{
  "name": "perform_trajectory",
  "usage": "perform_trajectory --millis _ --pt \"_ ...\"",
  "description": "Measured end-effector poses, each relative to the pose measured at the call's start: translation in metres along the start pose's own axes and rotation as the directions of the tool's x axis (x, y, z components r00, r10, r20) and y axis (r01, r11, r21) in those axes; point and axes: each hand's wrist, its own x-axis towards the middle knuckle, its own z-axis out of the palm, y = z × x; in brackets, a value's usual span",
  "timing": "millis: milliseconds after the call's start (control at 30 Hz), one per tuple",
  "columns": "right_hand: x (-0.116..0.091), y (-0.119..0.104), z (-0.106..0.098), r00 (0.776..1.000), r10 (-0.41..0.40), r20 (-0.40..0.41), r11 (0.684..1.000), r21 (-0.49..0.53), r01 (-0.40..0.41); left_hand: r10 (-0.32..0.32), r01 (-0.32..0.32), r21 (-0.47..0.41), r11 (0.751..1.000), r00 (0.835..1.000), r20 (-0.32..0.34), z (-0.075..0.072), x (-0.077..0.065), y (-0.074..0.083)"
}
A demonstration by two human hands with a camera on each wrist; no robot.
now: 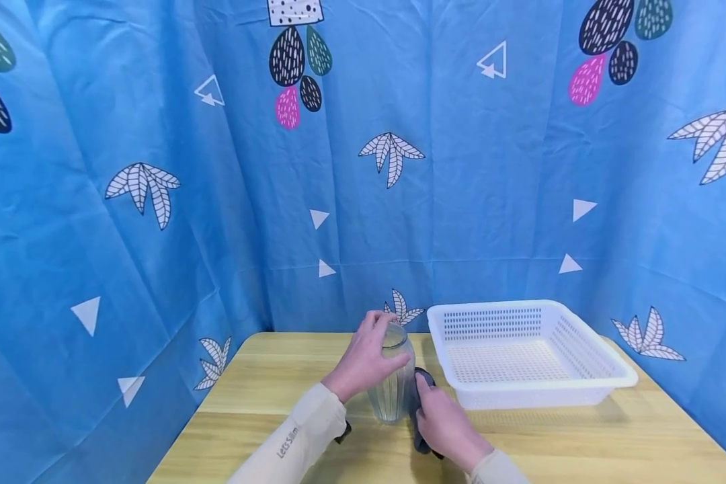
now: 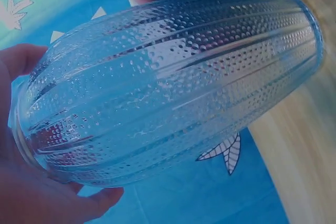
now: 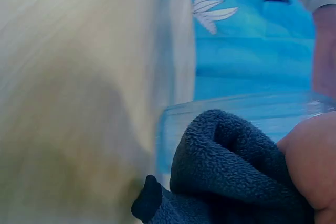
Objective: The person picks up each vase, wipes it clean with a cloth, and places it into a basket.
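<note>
A clear ribbed glass vase (image 1: 390, 393) with a dimpled surface stands upright near the middle of the wooden table. My left hand (image 1: 368, 356) grips it around the rim from above, thumb on the near side and fingers on the far side. In the left wrist view the vase (image 2: 173, 87) fills most of the picture. On its right side my right hand (image 1: 450, 425) holds a dark grey, fuzzy cloth (image 1: 422, 440) bunched up against or close beside the glass. Folds of the cloth (image 3: 226, 166) cover part of the vase in the right wrist view.
A white plastic basket (image 1: 544, 384) with perforated sides stands at the right rear of the wooden table (image 1: 272, 376). Blue patterned curtain (image 1: 472, 202) encloses the back and both sides. A small dark object (image 1: 343, 432) shows beside the left wrist.
</note>
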Motion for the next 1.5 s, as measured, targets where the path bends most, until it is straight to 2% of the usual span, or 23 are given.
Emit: perform_trajectory --millis 133,267,400,500,567,667,867,967,1067,1167,1233,1400,1500 --pt "0.000 -0.010 -0.020 0.997 -0.004 -0.077 1.000 -0.006 0.003 -0.025 0.025 -0.010 1.000 1.000 0.000 -0.001 -0.001 0.002" --pt "0.002 -0.017 -0.038 0.984 -0.034 -0.177 0.999 -0.026 0.030 -0.009 0.009 0.016 1.000 1.000 -0.009 -0.001 -0.001 0.000" --pt "0.007 -0.020 -0.050 0.942 -0.132 -0.309 0.991 -0.066 0.118 0.014 -0.013 0.029 0.999 1.000 -0.023 -0.001 0.000 -0.001" --pt "0.012 -0.021 -0.053 0.920 -0.176 -0.350 0.984 -0.093 0.152 0.026 -0.026 0.016 1.000 1.000 -0.016 0.000 0.001 -0.001" --pt "0.015 -0.021 -0.053 0.925 -0.176 -0.337 0.983 -0.106 0.148 0.033 -0.033 0.007 0.999 0.999 -0.010 0.000 0.002 -0.001" --pt "0.019 -0.018 -0.049 0.948 -0.146 -0.284 0.987 -0.105 0.121 0.026 -0.026 -0.001 1.000 1.000 -0.003 0.002 0.003 0.000" --pt "0.017 -0.005 -0.029 0.992 -0.029 -0.125 0.999 -0.032 0.025 0.020 -0.020 -0.013 1.000 1.000 -0.004 0.003 0.003 0.001" --pt "0.009 0.001 -0.013 1.000 0.005 -0.005 0.999 -0.035 -0.005 0.021 -0.021 -0.014 1.000 1.000 0.005 0.002 0.002 0.000" --pt "0.002 0.004 0.001 0.997 0.000 0.079 0.994 -0.108 0.008 0.009 -0.009 -0.008 1.000 1.000 0.012 0.002 0.001 0.001" --pt "-0.001 0.006 0.009 0.996 -0.017 0.087 0.985 -0.169 0.031 -0.002 0.002 -0.002 1.000 1.000 0.012 0.001 0.000 0.001" --pt "-0.002 0.007 0.010 0.997 -0.014 0.079 0.986 -0.167 0.027 -0.001 0.001 0.004 1.000 1.000 0.010 0.001 0.000 0.001" --pt "-0.007 0.008 0.004 0.996 -0.008 0.084 0.999 -0.035 0.011 0.012 -0.013 0.043 0.999 1.000 0.010 0.002 -0.001 0.001" --pt "-0.009 0.006 -0.005 0.999 -0.007 0.045 1.000 0.024 0.006 0.031 -0.031 0.054 0.998 1.000 0.001 0.002 -0.001 0.002"
